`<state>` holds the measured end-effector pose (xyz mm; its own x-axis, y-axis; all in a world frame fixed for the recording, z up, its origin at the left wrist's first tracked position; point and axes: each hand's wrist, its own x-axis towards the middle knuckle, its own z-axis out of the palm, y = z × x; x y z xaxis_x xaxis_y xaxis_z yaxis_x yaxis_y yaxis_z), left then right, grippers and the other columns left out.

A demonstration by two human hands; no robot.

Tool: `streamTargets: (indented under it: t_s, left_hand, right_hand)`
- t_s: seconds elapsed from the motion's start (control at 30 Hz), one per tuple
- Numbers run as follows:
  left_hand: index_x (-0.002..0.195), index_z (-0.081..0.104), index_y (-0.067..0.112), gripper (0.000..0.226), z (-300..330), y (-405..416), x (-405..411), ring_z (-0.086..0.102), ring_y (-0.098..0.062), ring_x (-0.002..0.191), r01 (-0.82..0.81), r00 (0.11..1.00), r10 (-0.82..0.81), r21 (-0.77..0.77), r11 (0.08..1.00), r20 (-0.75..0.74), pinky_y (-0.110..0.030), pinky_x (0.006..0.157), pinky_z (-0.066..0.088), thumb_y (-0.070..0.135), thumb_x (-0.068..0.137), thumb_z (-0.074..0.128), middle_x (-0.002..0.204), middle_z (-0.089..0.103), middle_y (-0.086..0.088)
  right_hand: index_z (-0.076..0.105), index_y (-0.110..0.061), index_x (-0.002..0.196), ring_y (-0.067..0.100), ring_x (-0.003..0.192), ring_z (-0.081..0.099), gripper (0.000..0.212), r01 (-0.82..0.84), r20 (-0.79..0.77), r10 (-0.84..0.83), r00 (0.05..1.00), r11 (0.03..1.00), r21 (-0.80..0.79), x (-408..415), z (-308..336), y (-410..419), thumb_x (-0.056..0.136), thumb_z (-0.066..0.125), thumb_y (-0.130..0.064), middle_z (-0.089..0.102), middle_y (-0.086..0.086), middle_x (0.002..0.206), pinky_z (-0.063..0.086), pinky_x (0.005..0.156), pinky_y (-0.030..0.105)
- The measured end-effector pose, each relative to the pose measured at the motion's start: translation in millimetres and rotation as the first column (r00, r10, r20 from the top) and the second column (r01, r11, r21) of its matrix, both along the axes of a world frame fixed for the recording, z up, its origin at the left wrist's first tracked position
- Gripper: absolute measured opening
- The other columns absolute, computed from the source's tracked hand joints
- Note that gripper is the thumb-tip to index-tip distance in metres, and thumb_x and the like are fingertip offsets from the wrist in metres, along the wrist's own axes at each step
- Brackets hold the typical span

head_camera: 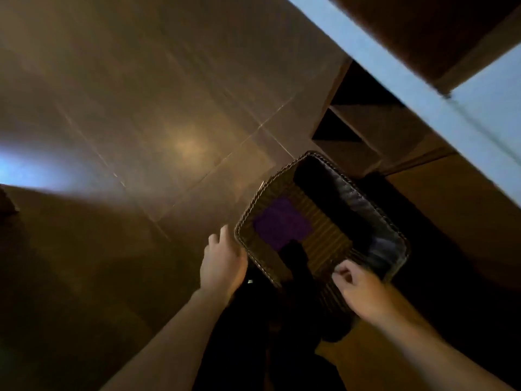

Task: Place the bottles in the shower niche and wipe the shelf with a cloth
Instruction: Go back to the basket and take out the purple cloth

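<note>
View is dim and motion-blurred; detail is poor throughout.

Woven basket point(255, 251), dark, rectangular with a braided rim, sits at about 5 o'clock from frame centre, over the tiled floor point(141, 108). Inside it, toward its 9 o'clock side, lies a purple cloth point(282, 224), folded flat. Along the basket's 2 o'clock side lies a long dark glossy shape point(352, 210); whether this is a bottle, several bottles or a liner cannot be told. A second dark form point(294, 255) overlaps the cloth's near edge; its identity cannot be made out.

Left hand point(222, 263), at 7 o'clock of the basket, is against the rim's outer corner, fingers slightly apart and extended; whether they grip the rim or merely touch it cannot be told. Right hand point(356, 289), at the basket's near 5 o'clock edge, has its fingers curled together over the rim, apparently pinching it; the fingertips are blurred.

Below the basket the person's dark clothing point(282, 348) merges with shadow. At 1 to 3 o'clock, a pale blue-white band point(423, 108) crosses diagonally, cut off by the frame; dark recessed shelves point(355, 122) show beside it, contents not discernible. No niche can be identified with certainty
</note>
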<state>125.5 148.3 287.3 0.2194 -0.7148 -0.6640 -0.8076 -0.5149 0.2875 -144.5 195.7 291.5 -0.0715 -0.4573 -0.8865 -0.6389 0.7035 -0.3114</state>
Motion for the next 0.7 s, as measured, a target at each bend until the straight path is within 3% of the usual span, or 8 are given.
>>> streamTargets:
  t_s: [0.07, 0.1, 0.17, 0.3, 0.5, 0.63, 0.7]
  left_hand:
    - [0.150, 0.027, 0.023, 0.060, -63, -15, -3, 0.048, -0.033, 0.124, 0.235, 0.970, -0.225, -0.123, 0.964, 0.097, -0.044, 0.095, 0.047, 0.037, 0.095, 0.047, 0.139, 0.044, -0.009]
    - [0.152, 0.025, 0.023, 0.063, -89, -19, -5, 0.044, -0.033, 0.129, 0.349, 0.935, -0.329, -0.166, 0.922, 0.134, -0.044, 0.100, 0.045, 0.039, 0.095, 0.047, 0.145, 0.040, -0.011]
    - [0.154, 0.023, 0.022, 0.067, -134, -19, -7, 0.037, -0.037, 0.138, 0.496, 0.865, -0.461, -0.204, 0.844, 0.197, -0.046, 0.105, 0.044, 0.042, 0.095, 0.047, 0.154, 0.031, -0.016]
    - [0.154, 0.028, 0.022, 0.075, -171, -18, -13, 0.035, -0.037, 0.140, 0.481, 0.874, -0.417, -0.316, 0.818, 0.252, -0.047, 0.097, 0.045, 0.042, 0.087, 0.054, 0.158, 0.029, -0.019]
    - [0.157, 0.015, 0.030, 0.087, -185, -13, -11, 0.020, -0.040, 0.148, 0.499, 0.866, -0.421, -0.387, 0.776, 0.272, -0.052, 0.105, 0.037, 0.043, 0.082, 0.057, 0.164, 0.012, -0.019]
    - [0.157, 0.016, 0.030, 0.088, -185, -12, -13, 0.013, -0.042, 0.149, 0.494, 0.868, -0.417, -0.388, 0.778, 0.270, -0.060, 0.108, 0.034, 0.040, 0.080, 0.058, 0.164, 0.008, -0.020]
    - [0.157, 0.018, 0.029, 0.089, -185, -13, -13, 0.012, -0.043, 0.149, 0.498, 0.865, -0.422, -0.377, 0.781, 0.269, -0.062, 0.108, 0.032, 0.041, 0.079, 0.059, 0.164, 0.007, -0.021]
  right_hand:
    - [0.052, -0.020, 0.130, 0.022, 0.097, 0.064, 0.037, -0.051, -0.069, 0.050, 0.996, 0.998, -0.021, 20, -78, -15, 0.097, 0.052, -0.037, 0.064, 0.003, 0.117, 0.047, 0.073, 0.030]
    - [0.047, -0.016, 0.138, 0.026, 0.114, 0.059, 0.048, -0.057, -0.100, 0.054, 0.994, 0.998, -0.028, 31, -113, -19, 0.096, 0.053, -0.037, 0.059, 0.008, 0.131, 0.047, 0.087, 0.032]
    - [0.042, -0.010, 0.142, 0.032, 0.126, 0.051, 0.056, -0.065, -0.126, 0.055, 0.991, 0.995, -0.077, 51, -174, -28, 0.094, 0.057, -0.033, 0.049, 0.014, 0.140, 0.043, 0.100, 0.035]
    - [0.040, -0.015, 0.139, 0.036, 0.127, 0.045, 0.057, -0.243, -0.170, 0.211, 0.963, 0.950, -0.195, 79, -263, -48, 0.089, 0.064, -0.031, 0.041, 0.013, 0.138, 0.041, 0.103, 0.041]
    - [0.015, -0.030, 0.154, 0.036, 0.143, 0.019, 0.091, -0.540, -0.346, 0.439, 0.829, 0.789, -0.294, 116, -343, -75, 0.082, 0.068, -0.043, 0.012, 0.011, 0.161, 0.035, 0.110, 0.047]
    - [-0.002, -0.029, 0.156, 0.034, 0.150, 0.001, 0.097, -0.647, -0.405, 0.531, 0.745, 0.724, -0.240, 125, -371, -70, 0.083, 0.057, -0.052, -0.003, 0.011, 0.165, 0.022, 0.118, 0.051]
    - [-0.008, -0.028, 0.156, 0.034, 0.151, -0.004, 0.096, -0.684, -0.429, 0.560, 0.709, 0.693, -0.226, 122, -376, -66, 0.079, 0.041, -0.061, -0.008, 0.011, 0.165, 0.018, 0.119, 0.053]
